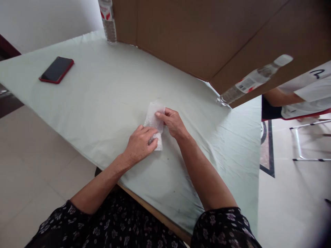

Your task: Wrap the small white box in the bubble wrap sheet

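A small white paper tissue (153,117) lies folded on the pale green tablecloth (103,103) near the table's middle. My left hand (139,144) rests on the tissue's near end, fingers curled and pressing it down. My right hand (172,122) pinches the tissue's right edge near its far end between thumb and fingers. Both forearms reach in from the bottom, with dark floral sleeves at the elbows.
A red-cased phone (56,70) lies at the far left of the table. A cardboard screen (207,34) stands across the back, with a plastic bottle (108,20) at its left end and another (253,81) at its right. Another person's arm (281,98) shows behind it.
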`<control>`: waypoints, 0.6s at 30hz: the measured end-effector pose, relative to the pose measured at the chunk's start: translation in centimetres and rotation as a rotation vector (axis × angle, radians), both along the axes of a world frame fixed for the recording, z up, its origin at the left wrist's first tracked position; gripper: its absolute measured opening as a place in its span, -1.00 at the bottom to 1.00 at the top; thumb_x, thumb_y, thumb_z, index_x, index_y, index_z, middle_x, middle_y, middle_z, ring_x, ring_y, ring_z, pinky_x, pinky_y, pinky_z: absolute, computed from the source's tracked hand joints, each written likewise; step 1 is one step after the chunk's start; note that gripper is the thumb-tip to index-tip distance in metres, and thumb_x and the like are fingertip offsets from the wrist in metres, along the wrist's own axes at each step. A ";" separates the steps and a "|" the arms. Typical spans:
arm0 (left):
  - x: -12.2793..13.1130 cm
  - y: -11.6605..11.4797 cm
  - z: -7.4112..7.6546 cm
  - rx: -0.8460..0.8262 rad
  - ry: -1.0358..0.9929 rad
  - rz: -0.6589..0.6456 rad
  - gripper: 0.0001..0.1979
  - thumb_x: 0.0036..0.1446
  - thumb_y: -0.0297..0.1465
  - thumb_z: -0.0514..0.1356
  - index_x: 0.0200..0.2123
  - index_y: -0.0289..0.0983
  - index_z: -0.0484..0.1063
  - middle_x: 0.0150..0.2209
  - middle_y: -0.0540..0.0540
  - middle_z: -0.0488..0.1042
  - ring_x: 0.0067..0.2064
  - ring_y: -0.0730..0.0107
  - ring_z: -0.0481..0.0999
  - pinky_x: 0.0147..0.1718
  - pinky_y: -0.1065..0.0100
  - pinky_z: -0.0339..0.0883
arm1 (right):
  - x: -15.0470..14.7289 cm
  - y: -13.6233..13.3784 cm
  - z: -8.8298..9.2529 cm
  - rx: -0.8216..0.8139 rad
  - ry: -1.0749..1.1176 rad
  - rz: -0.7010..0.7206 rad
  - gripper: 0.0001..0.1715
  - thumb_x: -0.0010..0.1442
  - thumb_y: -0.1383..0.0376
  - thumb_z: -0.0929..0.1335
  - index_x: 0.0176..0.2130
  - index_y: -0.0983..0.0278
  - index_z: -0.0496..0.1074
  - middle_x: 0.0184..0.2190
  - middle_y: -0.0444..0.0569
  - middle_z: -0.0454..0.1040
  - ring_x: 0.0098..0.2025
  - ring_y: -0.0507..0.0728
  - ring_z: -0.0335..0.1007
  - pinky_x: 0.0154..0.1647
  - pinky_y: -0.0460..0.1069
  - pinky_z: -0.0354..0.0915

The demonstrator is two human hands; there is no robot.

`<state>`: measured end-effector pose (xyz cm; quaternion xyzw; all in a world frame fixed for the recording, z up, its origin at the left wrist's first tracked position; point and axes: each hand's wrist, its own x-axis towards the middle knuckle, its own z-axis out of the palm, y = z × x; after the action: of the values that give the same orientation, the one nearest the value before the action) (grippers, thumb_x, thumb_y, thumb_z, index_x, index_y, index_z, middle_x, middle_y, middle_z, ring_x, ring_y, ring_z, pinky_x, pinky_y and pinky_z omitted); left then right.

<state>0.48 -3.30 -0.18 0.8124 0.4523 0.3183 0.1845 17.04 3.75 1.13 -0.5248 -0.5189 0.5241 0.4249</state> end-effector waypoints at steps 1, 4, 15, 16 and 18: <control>0.0 0.0 0.0 0.003 -0.004 0.004 -0.75 0.22 -0.46 0.13 -0.08 -0.23 0.53 -0.07 -0.14 0.61 -0.13 0.17 0.50 -0.05 0.14 0.40 | 0.0 -0.4 0.2 0.014 0.017 0.004 -0.67 -0.02 0.07 0.44 -0.34 0.24 0.45 -0.44 -0.17 0.39 -0.39 0.02 0.25 -0.37 -0.05 0.23; 0.0 -0.2 -0.1 0.005 -0.022 0.035 -0.79 0.21 -0.44 0.15 -0.10 -0.24 0.51 -0.07 -0.17 0.57 -0.07 0.15 0.51 -0.01 0.13 0.40 | -0.1 -1.6 0.8 0.071 0.055 0.038 -0.68 0.01 0.06 0.45 -0.33 0.24 0.48 -0.41 -0.15 0.43 -0.35 0.04 0.30 -0.26 -0.03 0.30; 0.0 -0.5 -1.2 -0.004 -0.179 0.290 -0.35 0.06 -0.33 0.37 0.17 -0.23 0.19 0.11 -0.25 0.38 0.12 0.08 0.43 0.08 0.06 0.38 | -0.2 -6.7 1.8 0.206 -0.112 0.118 -0.66 0.21 0.02 0.40 -0.34 0.24 0.51 -0.42 -0.12 0.45 -0.32 0.08 0.37 -0.21 -0.01 0.33; -0.1 -0.4 -1.2 -0.009 -0.188 0.264 -0.35 0.09 -0.32 0.35 0.20 -0.23 0.18 0.14 -0.27 0.36 0.16 0.07 0.41 0.11 0.05 0.37 | -0.2 -7.1 1.8 0.215 -0.148 0.121 -0.67 0.23 0.02 0.39 -0.32 0.23 0.53 -0.39 -0.10 0.49 -0.29 0.10 0.41 -0.17 0.01 0.35; -0.3 -0.3 -1.1 -0.038 -0.194 0.211 -0.48 0.14 -0.32 0.33 0.13 -0.22 0.27 0.18 -0.28 0.35 0.23 0.06 0.38 0.15 0.04 0.34 | -0.3 -8.0 1.7 0.256 -0.196 0.122 -0.69 0.27 0.04 0.37 -0.26 0.20 0.58 -0.27 -0.06 0.58 -0.16 0.15 0.49 -0.03 0.05 0.37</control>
<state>0.22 -3.57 -1.24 0.7220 0.5213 0.4046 0.2080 16.77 -4.24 2.78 -0.4825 -0.6512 0.4249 0.4033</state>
